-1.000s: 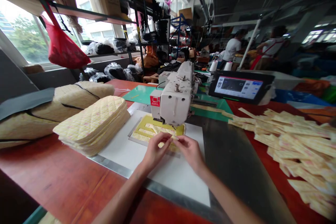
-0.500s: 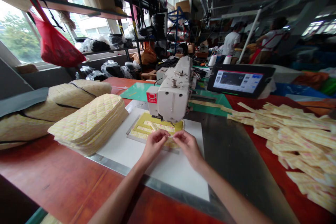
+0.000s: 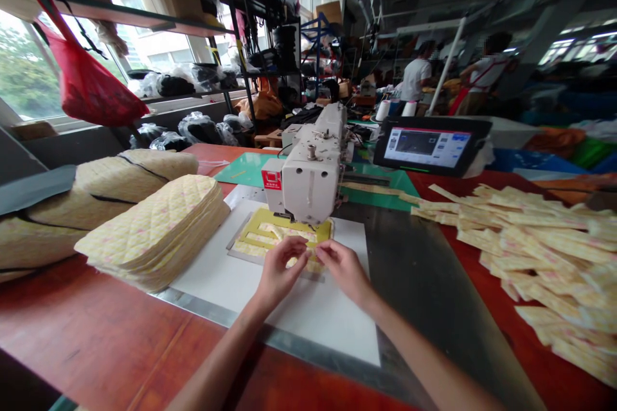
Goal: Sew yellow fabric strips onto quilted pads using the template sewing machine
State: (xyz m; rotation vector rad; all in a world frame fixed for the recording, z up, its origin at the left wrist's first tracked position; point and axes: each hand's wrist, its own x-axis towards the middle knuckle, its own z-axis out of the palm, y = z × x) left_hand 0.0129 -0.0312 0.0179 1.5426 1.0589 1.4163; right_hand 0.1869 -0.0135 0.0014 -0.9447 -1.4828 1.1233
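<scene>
A white sewing machine head [image 3: 308, 186] stands over a yellow template [image 3: 255, 221] with slots, laid on patterned fabric [image 3: 248, 246]. Both lie on a white sheet [image 3: 337, 321]. My left hand [image 3: 284, 270] is over the template's near edge, its fingers curled and pinched; what they hold, if anything, is too small to name. My right hand [image 3: 342, 266] is just to its right, thumb and fingertips pressed together over the fabric's right part, with any held item too small to make out.
A stack of quilted fabric pieces [image 3: 154, 225] is at the left, beside a tied bundle [image 3: 116, 186]. Many fabric strips [image 3: 540, 250] lie at the right. A control screen [image 3: 429, 146] stands behind the machine's right side. Two people are in the background.
My hands have moved slightly apart at the fingertips; they were nearly touching before, with something small and pale between them. The whole view has shifted a little.
</scene>
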